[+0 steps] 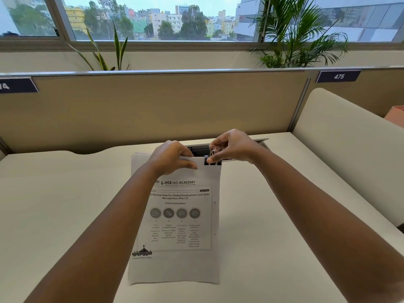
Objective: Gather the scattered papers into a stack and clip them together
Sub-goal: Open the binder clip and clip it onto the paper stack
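Smooth cream desk (pixel 65 204) w/ beige fabric partition (pixel 164 106) behind, windows above. Paper stack (pixel 175 265) lies flat at centre, rectangular, edges squared, top sheet printed w/ text + four round icons. Left hand (pixel 172 157) pinches the stack's far edge, thumb on top. Just right of it, black binder clip (pixel 212 161) sits on that edge near the top-right corner (wire handles up, silvery). Right hand (pixel 231 147) fingertips pressed together on those wire loops.
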Available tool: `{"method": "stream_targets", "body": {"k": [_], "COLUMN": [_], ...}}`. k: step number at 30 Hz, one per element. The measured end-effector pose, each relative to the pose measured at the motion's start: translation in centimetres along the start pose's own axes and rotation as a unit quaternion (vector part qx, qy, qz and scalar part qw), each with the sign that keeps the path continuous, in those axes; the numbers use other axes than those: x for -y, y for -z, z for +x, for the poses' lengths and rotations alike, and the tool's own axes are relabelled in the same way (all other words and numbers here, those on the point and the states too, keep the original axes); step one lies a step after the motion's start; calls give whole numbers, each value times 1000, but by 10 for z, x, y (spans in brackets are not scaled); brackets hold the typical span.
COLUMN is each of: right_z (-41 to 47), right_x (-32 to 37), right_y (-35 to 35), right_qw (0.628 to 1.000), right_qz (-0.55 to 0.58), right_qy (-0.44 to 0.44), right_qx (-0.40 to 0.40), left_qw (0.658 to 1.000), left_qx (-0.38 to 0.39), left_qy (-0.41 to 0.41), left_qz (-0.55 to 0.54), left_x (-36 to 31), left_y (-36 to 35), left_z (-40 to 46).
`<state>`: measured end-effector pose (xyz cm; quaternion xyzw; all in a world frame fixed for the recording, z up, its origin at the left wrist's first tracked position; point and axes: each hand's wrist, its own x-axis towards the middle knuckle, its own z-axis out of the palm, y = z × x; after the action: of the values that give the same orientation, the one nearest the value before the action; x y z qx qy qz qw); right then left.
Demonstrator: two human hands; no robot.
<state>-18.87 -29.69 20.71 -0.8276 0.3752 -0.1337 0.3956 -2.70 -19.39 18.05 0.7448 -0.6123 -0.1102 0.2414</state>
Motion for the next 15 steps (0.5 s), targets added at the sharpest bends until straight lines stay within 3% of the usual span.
{"method": "stream_targets", "body": {"k": [6,11,15], "right_z": [-11,-31,-45], "right_x": [-39,-87,-101], "right_y": [-10,-65,-109], "right_qw": [985,973,964], "right_qz": [168,181,238], "right_qy": [-29,-80,-67], "right_qx": [9,115,92], "left_qw": [1000,999,998], "left_qx": [-6,-37,-52], "left_qy": [-3,-15,-20], "left_qz": [-9,-12,8], "left_x": [5,4,-3], "left_y": [4,12,15], "left_z": [-1,1,4]}}
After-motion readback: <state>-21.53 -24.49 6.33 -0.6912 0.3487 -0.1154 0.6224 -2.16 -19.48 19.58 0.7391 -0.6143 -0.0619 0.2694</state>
